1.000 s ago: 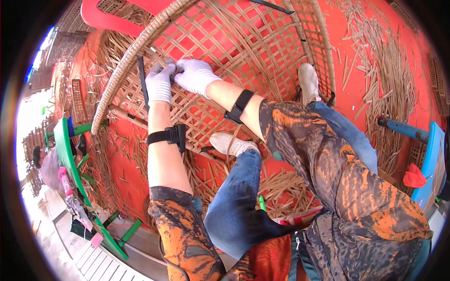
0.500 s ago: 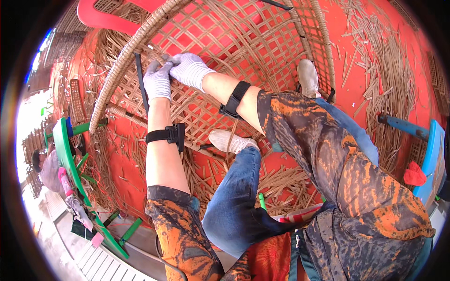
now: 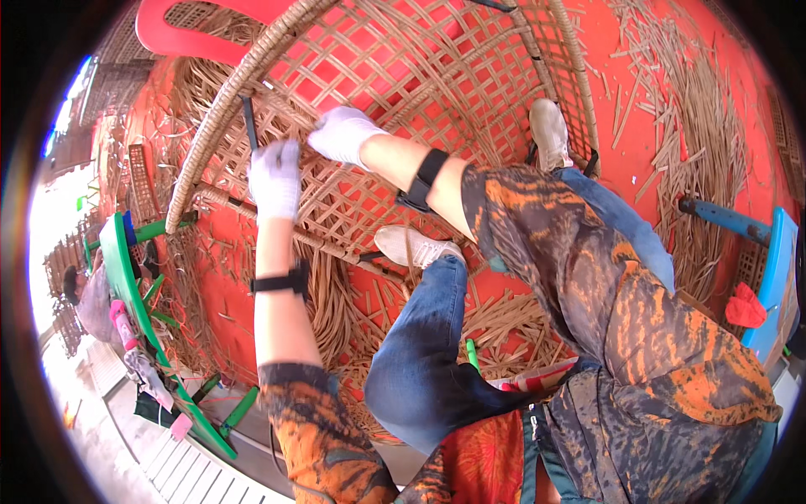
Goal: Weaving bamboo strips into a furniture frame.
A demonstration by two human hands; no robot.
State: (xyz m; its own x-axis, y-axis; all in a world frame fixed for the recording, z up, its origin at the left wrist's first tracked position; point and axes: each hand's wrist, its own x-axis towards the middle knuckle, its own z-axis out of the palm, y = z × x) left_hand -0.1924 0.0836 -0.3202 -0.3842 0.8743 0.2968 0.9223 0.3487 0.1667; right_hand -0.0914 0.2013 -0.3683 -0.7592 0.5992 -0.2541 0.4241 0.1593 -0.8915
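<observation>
A large woven wicker frame (image 3: 495, 92) leans in front of me, with an open lattice of brown strands and a thick wrapped rim (image 3: 220, 109). My left hand (image 3: 275, 181), in a striped white-grey glove, is closed near the lattice's left side, just below a dark bar (image 3: 250, 123). What its fingers hold, if anything, is hidden. Up and to the right, apart from it, my right hand (image 3: 346, 136) in the same kind of glove has its fingers curled down at the weave. Whatever it pinches cannot be made out.
Red floor with loose brown strands (image 3: 680, 101) surrounds my feet. A red plastic chair (image 3: 168, 25) stands behind the frame's upper left. A green stool (image 3: 126, 269) is at left, a blue stool (image 3: 768, 277) with a red cloth (image 3: 744, 306) at right. Another person (image 3: 94, 307) sits beyond the green stool.
My hands were together at the lattice. Now my left hand has drawn back toward me, leaving a gap, while my right hand has shifted slightly and curled its fingers.
</observation>
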